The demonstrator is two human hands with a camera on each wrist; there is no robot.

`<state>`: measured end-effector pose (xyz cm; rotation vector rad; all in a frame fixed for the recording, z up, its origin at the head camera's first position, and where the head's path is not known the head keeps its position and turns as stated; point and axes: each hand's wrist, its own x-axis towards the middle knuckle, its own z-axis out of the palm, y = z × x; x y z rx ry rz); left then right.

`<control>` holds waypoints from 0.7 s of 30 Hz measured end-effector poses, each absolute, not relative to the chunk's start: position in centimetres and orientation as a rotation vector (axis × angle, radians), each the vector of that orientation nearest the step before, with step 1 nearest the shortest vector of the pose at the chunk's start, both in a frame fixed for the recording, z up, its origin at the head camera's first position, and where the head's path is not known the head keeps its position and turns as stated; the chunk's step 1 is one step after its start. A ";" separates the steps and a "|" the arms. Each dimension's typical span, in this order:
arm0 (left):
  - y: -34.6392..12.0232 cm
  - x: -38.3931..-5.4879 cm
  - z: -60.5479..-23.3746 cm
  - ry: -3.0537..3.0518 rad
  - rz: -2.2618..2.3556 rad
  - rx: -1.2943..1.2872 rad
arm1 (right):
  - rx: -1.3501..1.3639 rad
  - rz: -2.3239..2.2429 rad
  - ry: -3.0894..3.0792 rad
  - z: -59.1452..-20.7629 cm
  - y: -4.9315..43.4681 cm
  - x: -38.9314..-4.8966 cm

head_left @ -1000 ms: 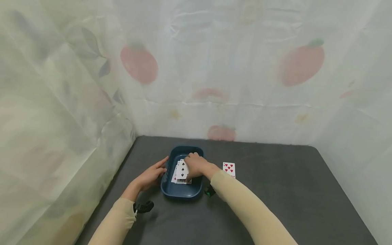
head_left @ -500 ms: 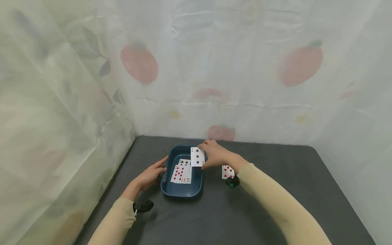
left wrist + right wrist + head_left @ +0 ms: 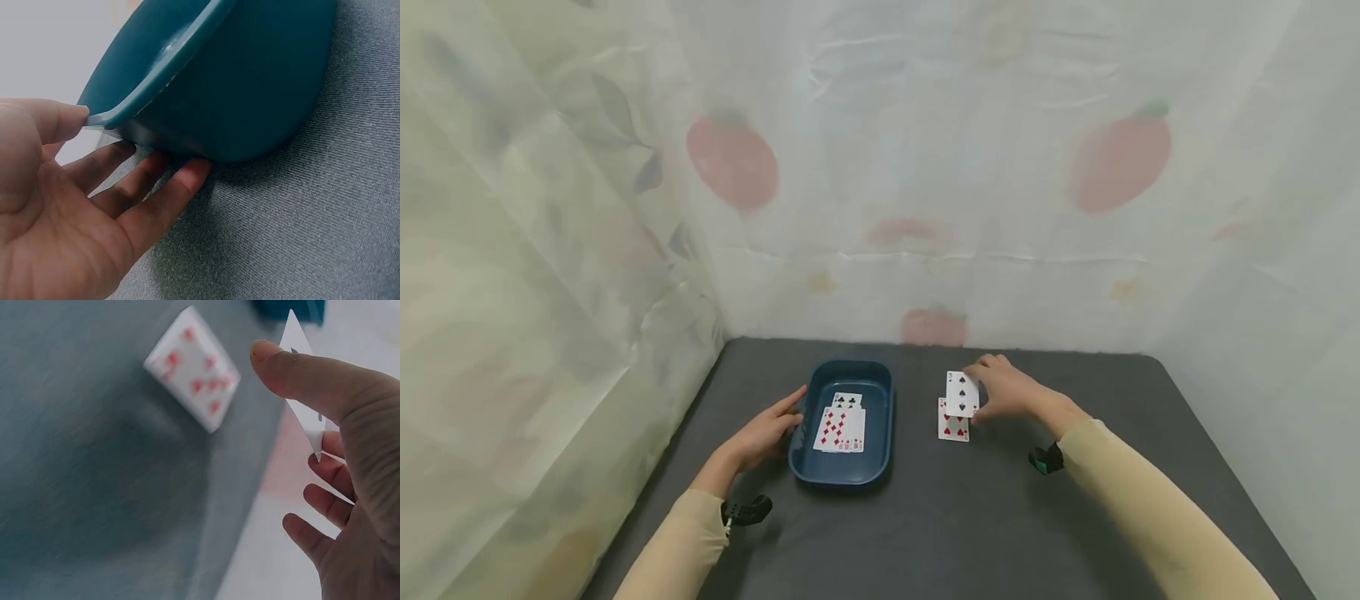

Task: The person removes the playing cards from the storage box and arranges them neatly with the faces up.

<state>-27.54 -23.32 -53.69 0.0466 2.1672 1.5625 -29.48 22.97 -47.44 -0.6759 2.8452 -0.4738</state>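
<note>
My right hand (image 3: 1009, 392) pinches a three of spades (image 3: 961, 394) by its right edge, face up. In the head view this playing card overlaps the upper part of a hearts card (image 3: 953, 429); the right wrist view shows it held apart from the hearts card (image 3: 197, 372) on the table. My left hand (image 3: 765, 435) touches the left side of a dark blue tray (image 3: 880, 479). In the left wrist view its thumb meets the rim and its extended fingers (image 3: 165, 190) rest against the outer wall. Inside the tray, a diamonds card (image 3: 835, 427) tops a loose pile, with a clubs card (image 3: 848, 400) behind.
A dark grey cloth covers the table (image 3: 880, 550). Behind it hangs a pale curtain (image 3: 1037, 292) with fruit prints, and another sheet (image 3: 550, 333) closes off the left side. The tray's right wall stands between the pile and the hearts card.
My right hand has picked the three of spades off the pile, lifted it out of the tray and carried it rightward to the hearts card. The left hand stays at the tray.
</note>
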 end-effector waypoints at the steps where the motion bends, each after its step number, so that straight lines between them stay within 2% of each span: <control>1: -23.3 -27.6 -53.7 2.170 1.561 0.046 | -0.660 -0.470 2.845 -47.9 23.6 -29.4; 11: -23.5 -27.8 -53.9 2.169 1.559 0.053 | -0.473 -0.526 2.746 -52.1 27.2 -29.2; 21: -23.5 -28.0 -53.9 2.164 1.563 0.051 | -0.407 -0.496 2.736 -53.0 28.0 -29.1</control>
